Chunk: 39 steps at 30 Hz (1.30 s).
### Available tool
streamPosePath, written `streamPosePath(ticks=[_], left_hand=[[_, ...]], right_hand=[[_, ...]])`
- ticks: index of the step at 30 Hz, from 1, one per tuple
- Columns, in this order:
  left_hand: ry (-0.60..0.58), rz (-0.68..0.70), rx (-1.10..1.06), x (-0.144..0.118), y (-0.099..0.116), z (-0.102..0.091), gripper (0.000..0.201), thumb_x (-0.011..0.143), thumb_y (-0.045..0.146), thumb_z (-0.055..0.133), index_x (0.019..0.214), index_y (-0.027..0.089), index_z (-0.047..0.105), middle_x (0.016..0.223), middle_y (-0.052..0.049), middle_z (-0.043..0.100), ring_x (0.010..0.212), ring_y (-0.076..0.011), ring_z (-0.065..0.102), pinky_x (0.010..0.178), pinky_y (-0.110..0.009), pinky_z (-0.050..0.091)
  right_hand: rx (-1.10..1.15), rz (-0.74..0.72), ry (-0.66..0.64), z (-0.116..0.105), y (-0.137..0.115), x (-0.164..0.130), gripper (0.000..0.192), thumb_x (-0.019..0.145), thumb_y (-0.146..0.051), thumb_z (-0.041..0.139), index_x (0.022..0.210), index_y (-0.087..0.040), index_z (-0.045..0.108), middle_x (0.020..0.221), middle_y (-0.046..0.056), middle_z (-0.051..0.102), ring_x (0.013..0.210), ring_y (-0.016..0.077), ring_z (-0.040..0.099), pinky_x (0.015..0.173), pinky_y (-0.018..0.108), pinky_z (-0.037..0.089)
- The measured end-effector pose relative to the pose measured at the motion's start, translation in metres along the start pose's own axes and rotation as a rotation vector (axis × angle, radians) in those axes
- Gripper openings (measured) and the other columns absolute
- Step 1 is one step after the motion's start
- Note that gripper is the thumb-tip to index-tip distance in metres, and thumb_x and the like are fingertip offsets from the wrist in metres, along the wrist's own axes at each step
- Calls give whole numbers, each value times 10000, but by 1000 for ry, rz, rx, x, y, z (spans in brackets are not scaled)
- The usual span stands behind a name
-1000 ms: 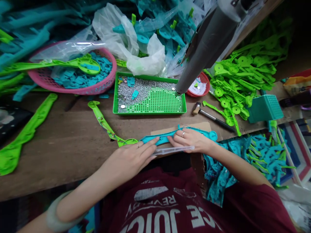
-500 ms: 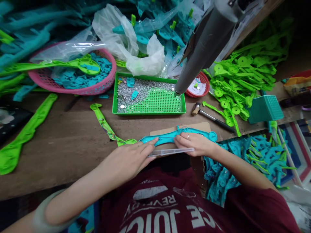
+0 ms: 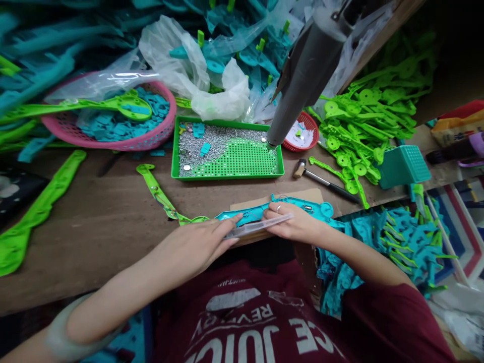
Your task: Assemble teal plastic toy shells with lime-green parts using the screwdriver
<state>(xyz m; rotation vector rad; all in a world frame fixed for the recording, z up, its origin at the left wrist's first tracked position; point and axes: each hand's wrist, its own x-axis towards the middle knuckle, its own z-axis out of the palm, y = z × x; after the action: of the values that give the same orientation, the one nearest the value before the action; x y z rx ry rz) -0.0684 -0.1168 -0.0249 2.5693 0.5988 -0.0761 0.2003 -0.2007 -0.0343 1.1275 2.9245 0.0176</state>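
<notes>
A long blue plastic half-shell (image 3: pixel 251 216) with thin wires inside lies on a piece of cardboard (image 3: pixel 313 194) at the table's front edge. Along its near side is a translucent plastic strip (image 3: pixel 260 227), slightly tilted up to the right. My left hand (image 3: pixel 204 237) has the strip's left end between thumb and fingers, its fingertips resting on the shell. My right hand (image 3: pixel 291 222), fingers bent together, grips the strip near its right end, over the shell's middle. A green wired half-shell (image 3: pixel 161 199) lies left of the blue one, its lower end near my left fingers.
A green tray (image 3: pixel 227 176) of small screws stands beyond the shell, under a hanging grey cylindrical tool (image 3: pixel 295 85). A hammer (image 3: pixel 325 184) lies to the right. Around are a pink basket (image 3: pixel 109 143), a red basket (image 3: pixel 300 146), a teal box (image 3: pixel 406 166) and heaped green parts (image 3: pixel 363 116).
The strip's right end has risen and shifted left with my right hand, now overlapping the blue shell. My left hand stays nearly in place. The whole view has shifted slightly.
</notes>
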Motion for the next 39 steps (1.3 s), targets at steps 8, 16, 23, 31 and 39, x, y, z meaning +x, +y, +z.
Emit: streamPosePath(ticks=[8,16,23,31,39], left_hand=[[9,-24,-28,1,2,7,566,1051,536,259,1317,194,623,1045,-138,765,958,-305,743,838,-431,584],[557,-280,-561,-29,-1,-35,283,953,484,537,1015,261,700,1143,-61,703,1093,-255,637,995,-408,507],[834,-762,-1418,-78,-26,-28,334,601,366,898,830,223,701,831,-13,718,787,-179,648,735,-274,558],[566,-549,-1649,-57,-13,-19,434,608,387,945,937,223,715,892,-6,729,770,-137,653,713,-211,556],[511,-725,-1573,-72,-42,-25,512,666,457,897,1068,224,681,901,-25,765,826,-186,712,758,-263,598]], right_hand=[[-14,116,-66,-7,0,-10,238,1047,-167,394,994,-168,626,881,53,620,884,202,520,766,350,426],[33,187,29,-7,-10,-12,250,987,-152,453,1096,-102,672,966,130,661,967,261,523,817,401,475],[118,135,171,-14,-2,-21,296,929,-152,514,1171,-123,682,1043,148,675,1019,273,545,819,420,501],[343,244,499,-41,-56,107,418,1027,-351,472,1336,-72,515,1080,141,701,938,189,644,766,322,578],[31,132,517,-17,-71,126,449,985,-426,556,1256,-72,611,1228,188,691,993,244,623,748,350,535]])
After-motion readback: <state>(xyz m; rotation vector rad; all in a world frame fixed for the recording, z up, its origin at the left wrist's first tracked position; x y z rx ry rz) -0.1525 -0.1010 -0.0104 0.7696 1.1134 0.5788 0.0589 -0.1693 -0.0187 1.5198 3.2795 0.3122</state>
